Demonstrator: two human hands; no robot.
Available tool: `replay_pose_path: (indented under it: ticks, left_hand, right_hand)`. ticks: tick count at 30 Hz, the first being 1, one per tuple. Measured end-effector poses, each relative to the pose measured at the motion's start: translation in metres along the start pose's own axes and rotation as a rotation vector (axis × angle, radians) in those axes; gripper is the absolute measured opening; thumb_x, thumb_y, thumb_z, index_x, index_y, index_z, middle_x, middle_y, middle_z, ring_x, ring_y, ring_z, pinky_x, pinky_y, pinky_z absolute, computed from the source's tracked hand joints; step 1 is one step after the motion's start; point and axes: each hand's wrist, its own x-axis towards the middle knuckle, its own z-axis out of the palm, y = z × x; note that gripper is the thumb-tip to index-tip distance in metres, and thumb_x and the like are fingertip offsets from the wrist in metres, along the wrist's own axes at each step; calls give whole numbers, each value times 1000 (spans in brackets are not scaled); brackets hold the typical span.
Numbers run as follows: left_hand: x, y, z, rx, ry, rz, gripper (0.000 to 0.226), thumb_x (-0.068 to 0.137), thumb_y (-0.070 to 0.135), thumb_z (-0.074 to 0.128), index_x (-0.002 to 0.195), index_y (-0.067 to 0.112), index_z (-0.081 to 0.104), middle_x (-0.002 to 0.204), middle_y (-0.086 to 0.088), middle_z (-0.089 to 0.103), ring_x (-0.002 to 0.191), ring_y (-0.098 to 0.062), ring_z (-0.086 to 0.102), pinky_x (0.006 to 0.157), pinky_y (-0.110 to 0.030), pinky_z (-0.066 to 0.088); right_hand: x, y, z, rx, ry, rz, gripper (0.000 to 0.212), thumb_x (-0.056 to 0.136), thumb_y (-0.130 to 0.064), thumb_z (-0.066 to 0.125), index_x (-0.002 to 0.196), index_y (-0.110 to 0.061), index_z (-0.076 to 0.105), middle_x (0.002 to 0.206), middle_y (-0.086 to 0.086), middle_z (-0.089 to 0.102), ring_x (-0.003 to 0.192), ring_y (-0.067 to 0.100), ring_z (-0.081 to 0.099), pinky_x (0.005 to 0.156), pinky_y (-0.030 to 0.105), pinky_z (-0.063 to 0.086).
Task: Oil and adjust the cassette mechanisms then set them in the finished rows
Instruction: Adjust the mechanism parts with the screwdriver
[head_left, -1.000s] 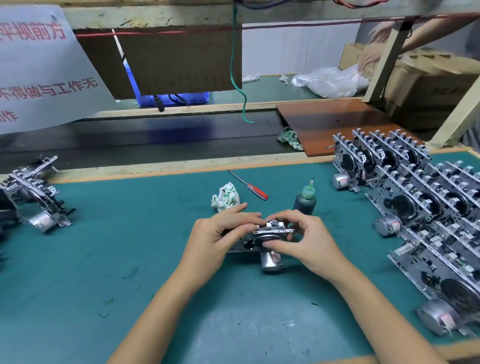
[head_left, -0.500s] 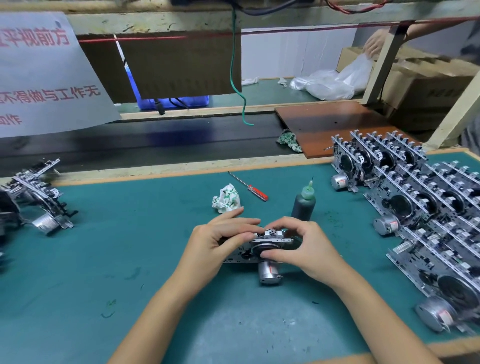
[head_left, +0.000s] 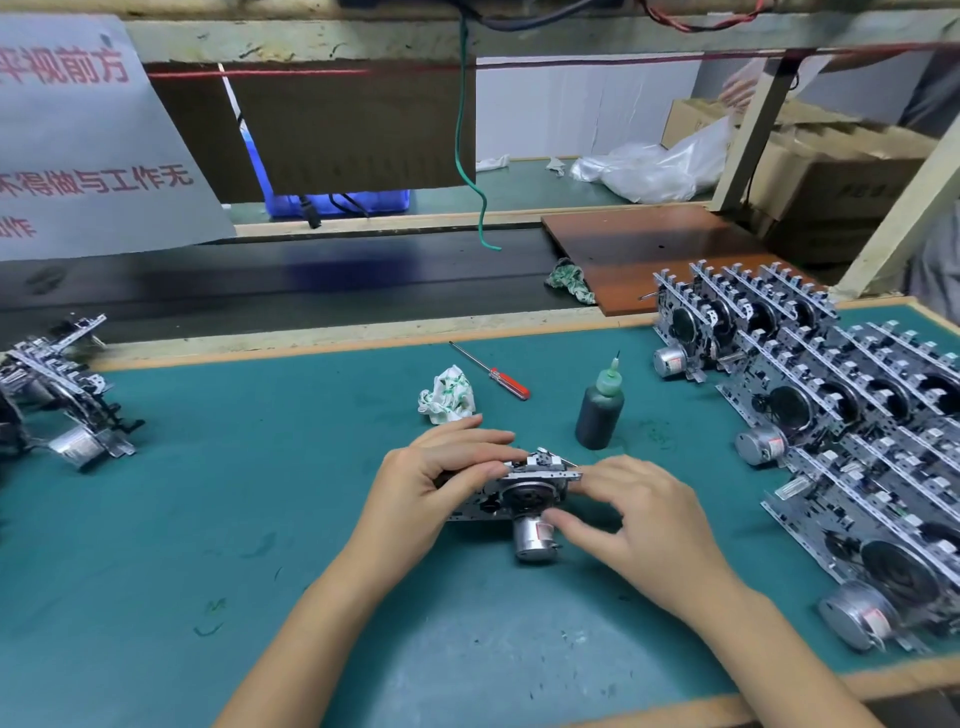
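Mechanism: the mechanism (head_left: 519, 491) sits on your green mat (head_left: 260, 493), at the middle of the bench, standing on its long edge with its silver motor (head_left: 535, 538) pointing toward you.
Left hand: your left hand (head_left: 436, 480) grips the mechanism's left end, fingers laid over the top edge and thumb against the near face.
Right hand: your right hand (head_left: 639, 519) is at the mechanism's right end with its fingers loosely curled; its fingertips (head_left: 563, 519) are blurred, and you cannot tell whether they pinch the frame or only touch it.
Oil: the oil bottle (head_left: 600, 413) stands upright just beyond your right hand, nozzle up, apart from the mechanism.
Screwdriver: the red-handled screwdriver (head_left: 491, 371) lies flat on the mat beyond the bottle, to its left.
Rag: a crumpled rag (head_left: 447, 397) lies just beyond your left hand, beside the screwdriver.
Finished rows: the finished rows (head_left: 831, 415) fill the right side of the mat, units leaning one against another, motors toward the middle.
Left pile: a small pile (head_left: 57, 400) of more mechanisms rests at the mat's left edge, well apart from your hands.
Behind: a dark belt (head_left: 260, 286) runs along the back of the bench, with a brown board (head_left: 649, 244) across it at the right.
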Motion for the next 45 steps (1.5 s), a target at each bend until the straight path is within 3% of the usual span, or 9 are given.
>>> replay_pose_path:
  ticks: [6, 11, 15, 25, 28, 31, 35, 42, 45]
  left_hand:
    - [0, 1, 1, -8, 15, 4, 22, 81, 32, 60, 90, 49, 72, 106, 27, 66, 119, 7, 49, 100, -10, 33]
    - [0, 2, 0, -10, 12, 13, 22, 81, 33, 59, 89, 50, 71, 106, 27, 67, 118, 5, 51, 99, -10, 33]
    - [-1, 2, 1, -2, 16, 15, 22, 85, 24, 63, 90, 44, 71, 104, 26, 67, 115, 4, 52, 98, -11, 35]
    - [0, 5, 3, 7, 25, 129, 23, 86, 18, 60, 92, 38, 70, 94, 26, 70, 100, 1, 61, 100, -12, 34]
    - [0, 3, 3, -3, 27, 114, 24, 86, 20, 61, 91, 41, 70, 96, 29, 68, 104, 3, 59, 100, -10, 33]
    - [0, 3, 2, 3, 35, 107, 24, 85, 22, 61, 90, 43, 70, 96, 32, 67, 107, 7, 56, 98, -7, 31]
    - [2, 1, 3, 10, 35, 98, 22, 86, 21, 63, 90, 42, 71, 97, 29, 68, 107, 4, 57, 100, -12, 34]
    - [3, 4, 2, 10, 12, 98, 15, 85, 29, 61, 89, 41, 70, 96, 30, 68, 103, 3, 59, 96, -11, 36]
    - [3, 7, 0, -29, -18, 46, 16, 79, 33, 60, 89, 38, 72, 96, 26, 69, 102, 4, 59, 88, -8, 39]
  right_hand:
    - [3, 3, 3, 28, -16, 19, 34, 71, -54, 72, 93, -29, 72, 92, -19, 66, 93, 6, 58, 79, 26, 46]
    - [17, -3, 3, 545, -186, 118, 47, 68, -42, 78, 108, -52, 57, 109, -24, 60, 111, 1, 52, 92, 11, 37]
    - [24, -6, 6, 699, -199, 150, 37, 71, -14, 82, 97, -34, 65, 102, -10, 67, 101, 6, 60, 91, 22, 42]
    - [25, -8, 6, 762, -146, 128, 32, 68, -5, 82, 94, -20, 69, 98, -9, 66, 96, 5, 62, 87, 15, 43]
    - [23, -7, -1, 679, -212, 96, 33, 70, -21, 82, 98, -29, 67, 102, -18, 64, 103, 3, 58, 91, 15, 39]
    - [17, 1, -8, 227, -102, -12, 43, 73, -59, 68, 107, -33, 66, 103, -25, 62, 104, -3, 51, 89, 12, 36]
    - [0, 6, -5, -110, 33, -180, 45, 81, -54, 50, 82, -16, 72, 82, -9, 67, 81, 15, 61, 68, 27, 50]
    - [6, -3, -15, -214, -99, -161, 57, 81, -63, 38, 86, -17, 73, 86, -11, 68, 85, 17, 61, 71, 30, 50]
    - [18, -11, -28, -140, 3, -142, 55, 80, -65, 38, 92, -21, 68, 84, -11, 64, 83, 14, 59, 69, 30, 47]
